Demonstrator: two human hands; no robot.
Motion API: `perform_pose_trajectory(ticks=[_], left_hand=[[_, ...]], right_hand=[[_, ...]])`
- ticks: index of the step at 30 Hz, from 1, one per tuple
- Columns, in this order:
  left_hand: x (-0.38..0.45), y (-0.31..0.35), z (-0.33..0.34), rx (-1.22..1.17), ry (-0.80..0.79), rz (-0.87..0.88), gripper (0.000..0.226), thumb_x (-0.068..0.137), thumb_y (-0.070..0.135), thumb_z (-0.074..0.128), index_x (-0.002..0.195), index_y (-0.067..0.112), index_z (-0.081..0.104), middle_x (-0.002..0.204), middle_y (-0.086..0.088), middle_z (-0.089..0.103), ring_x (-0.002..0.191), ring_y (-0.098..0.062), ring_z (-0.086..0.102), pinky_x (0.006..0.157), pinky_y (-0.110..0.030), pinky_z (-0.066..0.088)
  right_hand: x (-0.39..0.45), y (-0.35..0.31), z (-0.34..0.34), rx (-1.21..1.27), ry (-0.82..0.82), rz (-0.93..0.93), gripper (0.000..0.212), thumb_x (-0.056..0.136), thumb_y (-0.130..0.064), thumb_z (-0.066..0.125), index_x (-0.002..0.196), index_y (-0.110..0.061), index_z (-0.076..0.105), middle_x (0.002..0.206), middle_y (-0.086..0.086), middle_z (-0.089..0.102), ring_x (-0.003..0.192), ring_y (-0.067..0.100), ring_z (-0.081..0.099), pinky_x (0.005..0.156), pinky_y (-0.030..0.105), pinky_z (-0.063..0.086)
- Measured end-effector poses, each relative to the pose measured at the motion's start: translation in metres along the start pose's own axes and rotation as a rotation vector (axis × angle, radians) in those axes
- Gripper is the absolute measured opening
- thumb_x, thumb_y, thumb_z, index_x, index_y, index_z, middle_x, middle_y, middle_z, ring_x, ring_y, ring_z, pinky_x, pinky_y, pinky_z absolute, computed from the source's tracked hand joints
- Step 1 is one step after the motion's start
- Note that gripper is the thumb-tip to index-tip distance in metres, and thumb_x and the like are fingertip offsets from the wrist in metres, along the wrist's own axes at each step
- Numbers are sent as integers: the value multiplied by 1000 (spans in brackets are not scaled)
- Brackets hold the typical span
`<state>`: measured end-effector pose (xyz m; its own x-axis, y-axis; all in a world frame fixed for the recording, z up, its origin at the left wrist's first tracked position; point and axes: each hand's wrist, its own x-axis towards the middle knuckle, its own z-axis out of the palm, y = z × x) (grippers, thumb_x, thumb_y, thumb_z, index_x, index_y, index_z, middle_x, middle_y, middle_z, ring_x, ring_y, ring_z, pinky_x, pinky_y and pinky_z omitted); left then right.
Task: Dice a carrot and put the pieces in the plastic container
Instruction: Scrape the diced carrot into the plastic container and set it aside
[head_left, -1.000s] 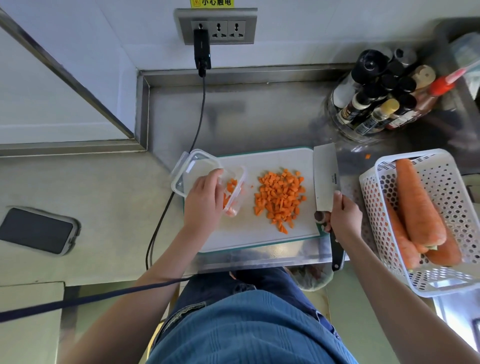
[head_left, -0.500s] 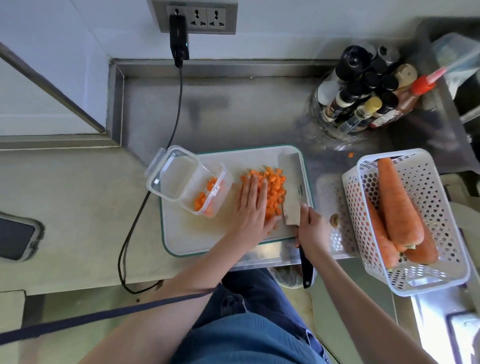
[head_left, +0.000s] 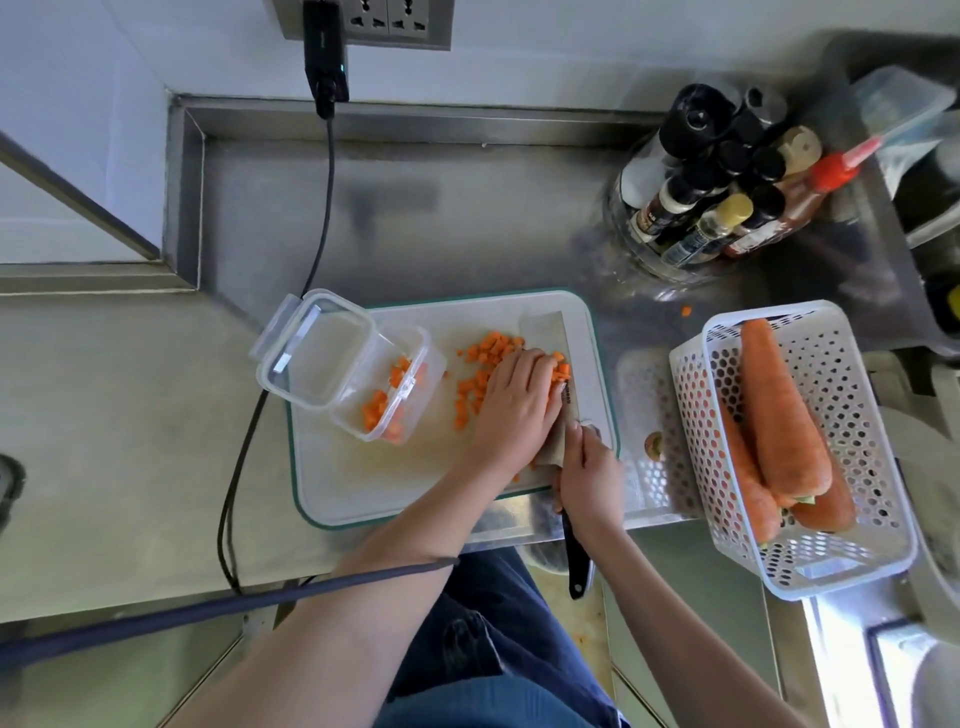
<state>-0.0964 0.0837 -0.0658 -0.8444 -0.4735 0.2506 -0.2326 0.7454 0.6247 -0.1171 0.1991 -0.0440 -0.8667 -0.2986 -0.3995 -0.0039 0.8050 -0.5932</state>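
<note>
At nine o'clock on the cutting board (head_left: 363, 483) a clear plastic container (head_left: 347, 371) is seen, some carrot pieces lying inside. The diced carrot (head_left: 475, 382) is heaped at the board's centre and is pressed by the left hand (head_left: 511, 410), fingers together and straight. The cleaver (head_left: 556, 364) at three o'clock is gripped by the right hand (head_left: 589, 478); its blade marking cannot be read. Whole carrots (head_left: 779, 415) are held in a white basket (head_left: 852, 566).

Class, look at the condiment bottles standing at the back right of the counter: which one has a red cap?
The squeeze bottle at the group's right edge; its red nozzle cap stands out, the others' caps being black or pale.
</note>
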Motion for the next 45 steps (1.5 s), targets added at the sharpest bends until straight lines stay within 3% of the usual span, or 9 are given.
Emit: perform_pose_trajectory(ticks=[5, 10, 14, 17, 23, 29, 34, 39, 45], left_hand=[[5, 5, 1, 38, 26, -15, 26, 92, 16, 42, 109, 4, 57, 108, -12, 58, 100, -27, 52, 90, -37, 42], [21, 17, -14, 30, 68, -5, 33, 91, 15, 44, 119, 4, 57, 112, -11, 57, 101, -24, 46, 90, -37, 38], [35, 19, -40, 33, 167, 65, 28, 87, 12, 47, 109, 3, 63, 108, -13, 60, 100, -25, 45, 85, -38, 39], [41, 13, -67, 64, 264, 57, 26, 86, 11, 49, 105, 4, 65, 105, -13, 62, 97, -25, 46, 83, -39, 41], [29, -19, -122, 185, 360, 19, 24, 85, 9, 50, 104, 4, 64, 104, -14, 61, 92, -26, 44, 83, -37, 39], [14, -51, -148, 271, 360, -50, 20, 83, 8, 53, 101, 5, 62, 103, -13, 60, 93, -27, 45, 82, -37, 39], [8, -68, -148, 270, 316, -50, 17, 79, 5, 56, 95, 5, 60, 100, -13, 59, 89, -26, 43, 80, -35, 36], [-15, -62, -119, 210, 152, -80, 18, 82, 11, 50, 96, 6, 60, 103, -12, 58, 97, -27, 47, 84, -38, 42], [-30, -55, -107, 168, 166, -80, 16, 82, 7, 54, 97, 3, 60, 103, -14, 58, 97, -26, 44, 89, -37, 42]], right_hand=[[-2, -7, -4, 58, 1, 15, 39, 102, -37, 33, 72, -17, 48, 59, 5, 55, 52, 24, 54, 49, 33, 43], [-9, -28, -15, 191, 23, 5, 42, 103, -34, 35, 68, -13, 46, 53, 9, 55, 40, 20, 48, 41, 30, 39], [-15, -53, -21, 256, 45, -36, 43, 102, -34, 36, 71, -9, 48, 54, 13, 55, 40, 21, 48, 43, 37, 44], [-19, -76, -17, 223, 54, -133, 43, 101, -40, 33, 67, -17, 46, 53, 13, 54, 41, 29, 51, 45, 45, 46], [-40, -126, 13, 316, -80, -200, 40, 104, -30, 33, 68, -20, 45, 50, 7, 52, 33, 19, 45, 35, 25, 36], [-55, -150, 44, 314, -196, -220, 39, 104, -33, 31, 72, -17, 47, 55, 10, 55, 34, 21, 49, 37, 35, 42], [-55, -151, 57, 278, -216, -187, 40, 104, -32, 30, 70, -18, 45, 50, 5, 52, 31, 17, 47, 34, 25, 36], [-62, -119, 54, 293, -215, -36, 41, 104, -31, 31, 70, -13, 44, 54, 12, 53, 33, 20, 45, 35, 27, 36], [-60, -97, 51, 250, -197, -39, 40, 104, -32, 33, 78, -8, 52, 52, 7, 53, 37, 16, 44, 42, 40, 44]])
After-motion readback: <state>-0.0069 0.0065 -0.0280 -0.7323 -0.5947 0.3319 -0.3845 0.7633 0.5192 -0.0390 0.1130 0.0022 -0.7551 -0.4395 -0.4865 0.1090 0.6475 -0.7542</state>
